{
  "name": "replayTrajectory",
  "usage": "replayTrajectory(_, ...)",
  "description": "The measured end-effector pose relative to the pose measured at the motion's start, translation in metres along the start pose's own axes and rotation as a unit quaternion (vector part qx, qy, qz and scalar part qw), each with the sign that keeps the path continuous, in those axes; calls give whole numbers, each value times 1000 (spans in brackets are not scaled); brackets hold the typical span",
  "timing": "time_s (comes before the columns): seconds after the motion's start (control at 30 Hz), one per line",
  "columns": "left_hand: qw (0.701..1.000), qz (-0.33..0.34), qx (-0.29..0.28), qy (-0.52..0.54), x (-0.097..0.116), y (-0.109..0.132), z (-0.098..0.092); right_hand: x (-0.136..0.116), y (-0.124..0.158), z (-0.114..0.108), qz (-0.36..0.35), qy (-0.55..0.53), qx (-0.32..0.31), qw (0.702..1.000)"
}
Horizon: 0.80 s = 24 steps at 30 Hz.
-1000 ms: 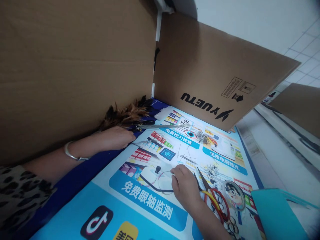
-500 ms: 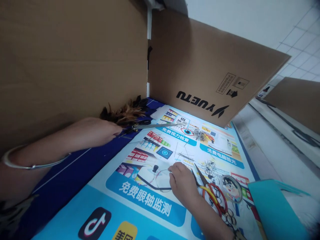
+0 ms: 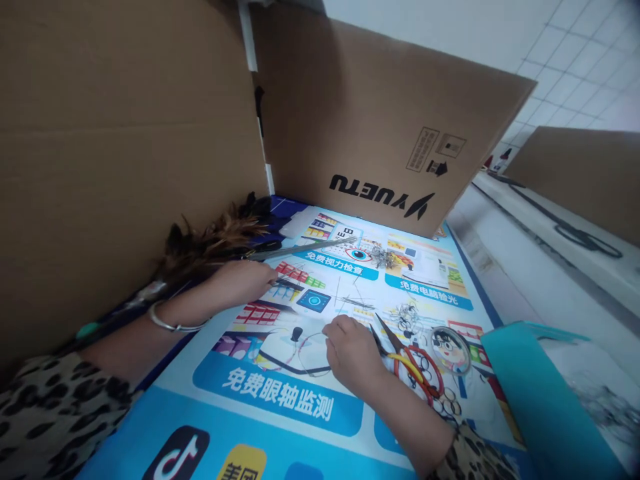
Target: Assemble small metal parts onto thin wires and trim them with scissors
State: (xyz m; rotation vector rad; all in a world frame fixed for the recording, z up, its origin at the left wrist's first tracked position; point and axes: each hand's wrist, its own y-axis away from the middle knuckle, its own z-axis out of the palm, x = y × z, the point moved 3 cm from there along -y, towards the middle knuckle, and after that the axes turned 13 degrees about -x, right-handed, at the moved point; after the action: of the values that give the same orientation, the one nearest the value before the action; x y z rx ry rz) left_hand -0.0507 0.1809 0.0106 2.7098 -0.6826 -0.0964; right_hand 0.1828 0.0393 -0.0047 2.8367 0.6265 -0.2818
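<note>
My right hand point(image 3: 353, 350) is closed in a pinch on a thin wire point(image 3: 300, 347), which curves in a loop to the left over the printed sheet point(image 3: 280, 427). My left hand point(image 3: 247, 283) has its fingertips pressed together above the sheet's left side; whatever is in them is too small to make out. Just beyond it lies a bundle of thin metal rods point(image 3: 310, 248). Brown and black feathers point(image 3: 215, 233) lie along the left cardboard wall. Several loose thin wires point(image 3: 355, 300) rest ahead of my right hand. Scissors point(image 3: 415, 367) with red and yellow handles lie beside my right wrist.
Cardboard panels stand at the left and at the back point(image 3: 390, 120). Small black rings point(image 3: 447, 403), a round clear dish point(image 3: 450, 350) and tangled metal pieces point(image 3: 407, 317) lie on the right. A teal box point(image 3: 545, 393) with wiry pieces inside stands at the right edge.
My left hand has moved right, away from the near end of the rod bundle and over the sheet. My right hand keeps its pinch on the wire. The whole view has shifted.
</note>
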Motion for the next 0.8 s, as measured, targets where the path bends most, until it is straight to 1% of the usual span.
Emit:
replayTrajectory(0.13, 1000, -3, -6, -20, -7, 2, 2, 1, 0, 0, -4, 0, -8, 1000)
replayTrajectory(0.23, 1000, -13, 4, -16, -6, 1, 5, 1, 0, 0, -5, 3, -13, 1000)
replayTrajectory(0.43, 1000, -6, -3, 5, -6, -11, 14, 0, 1, 0, -5, 4, -11, 1000)
replayTrajectory(0.63, 999, -1, -20, 31, -14, -23, 11, 1, 2, 2, -10, 4, 7, 1000)
replayTrajectory(0.8, 999, 4, -33, 24, -12, -28, 6, 1, 2, 3, -9, 11, 13, 1000)
